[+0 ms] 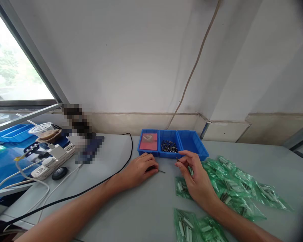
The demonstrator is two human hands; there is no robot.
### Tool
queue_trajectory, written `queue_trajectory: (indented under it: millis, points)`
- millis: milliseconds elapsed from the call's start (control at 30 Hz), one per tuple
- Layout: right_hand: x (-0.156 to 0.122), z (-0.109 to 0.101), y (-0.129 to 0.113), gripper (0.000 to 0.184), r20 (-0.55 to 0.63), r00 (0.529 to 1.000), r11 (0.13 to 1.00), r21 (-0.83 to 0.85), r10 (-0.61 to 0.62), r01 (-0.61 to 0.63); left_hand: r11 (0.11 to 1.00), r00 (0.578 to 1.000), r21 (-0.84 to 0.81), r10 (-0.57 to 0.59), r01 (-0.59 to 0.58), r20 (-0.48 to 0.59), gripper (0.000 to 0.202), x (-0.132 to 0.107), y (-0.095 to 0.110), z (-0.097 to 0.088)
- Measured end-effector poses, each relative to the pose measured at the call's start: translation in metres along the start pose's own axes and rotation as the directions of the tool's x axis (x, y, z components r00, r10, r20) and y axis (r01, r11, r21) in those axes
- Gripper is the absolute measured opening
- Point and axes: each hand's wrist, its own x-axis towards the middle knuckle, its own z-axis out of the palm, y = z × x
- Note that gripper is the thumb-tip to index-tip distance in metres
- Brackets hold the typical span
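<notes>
My left hand (138,171) rests on the grey table (131,208), its fingers curled around a small dark part whose thin metal pin (162,171) sticks out to the right. My right hand (195,178) hovers just right of it, thumb and forefinger pinched on a tiny dark pin (177,160). Right behind both hands stand three joined blue bins (192,143): the left one holds a red pad (148,141), the middle one a heap of small dark metal pins (169,146), the right one looks bare.
Several green plastic bags of small parts (232,188) lie to the right and in front of my right hand. A black cable (111,176) crosses the table under my left forearm. A white power strip (53,158) with plugs sits at the left, by a window.
</notes>
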Motion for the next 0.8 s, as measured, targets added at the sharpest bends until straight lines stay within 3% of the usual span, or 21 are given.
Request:
queue_trajectory:
  millis: [267, 800]
  points:
    - [0.0023, -0.0028, -0.0054, 0.022, 0.060, 0.996, 0.998, -0.006, 0.065, -0.065, 1.000, 1.000, 0.013, 0.021, -0.021, 0.002, 0.014, 0.0014, 0.0000, -0.0011]
    - [0.0037, -0.0028, -0.0007, 0.029, 0.138, 0.980, 0.983, 0.102, 0.141, -0.155, 0.996, 1.000, 0.093, -0.019, 0.019, 0.003, 0.014, -0.0005, 0.0017, 0.0026]
